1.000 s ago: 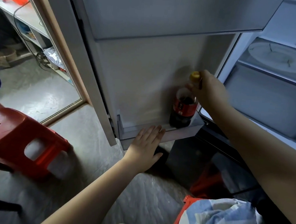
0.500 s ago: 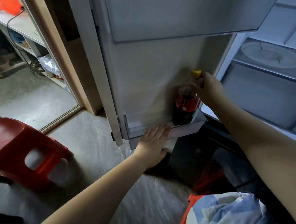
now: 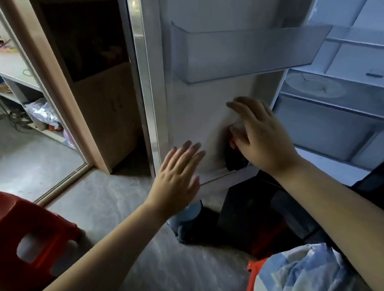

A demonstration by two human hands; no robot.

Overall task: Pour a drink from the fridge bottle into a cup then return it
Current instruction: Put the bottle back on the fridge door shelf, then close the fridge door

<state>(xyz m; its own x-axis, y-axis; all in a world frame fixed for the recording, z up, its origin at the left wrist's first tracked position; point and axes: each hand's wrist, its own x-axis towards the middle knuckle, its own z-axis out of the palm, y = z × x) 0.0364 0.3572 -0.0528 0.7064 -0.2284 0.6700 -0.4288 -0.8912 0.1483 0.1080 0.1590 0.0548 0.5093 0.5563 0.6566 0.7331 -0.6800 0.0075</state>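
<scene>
the bottle stands in the lowest door shelf of the open fridge, so its return looks done. the right hand is spread flat in front of it, fingers apart and gripping nothing. the left hand is also spread, near the door's lower edge, probably to push it closed.

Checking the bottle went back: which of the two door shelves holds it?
The lower door shelf, behind the right hand, holds the bottle; the upper door shelf looks empty.
</scene>
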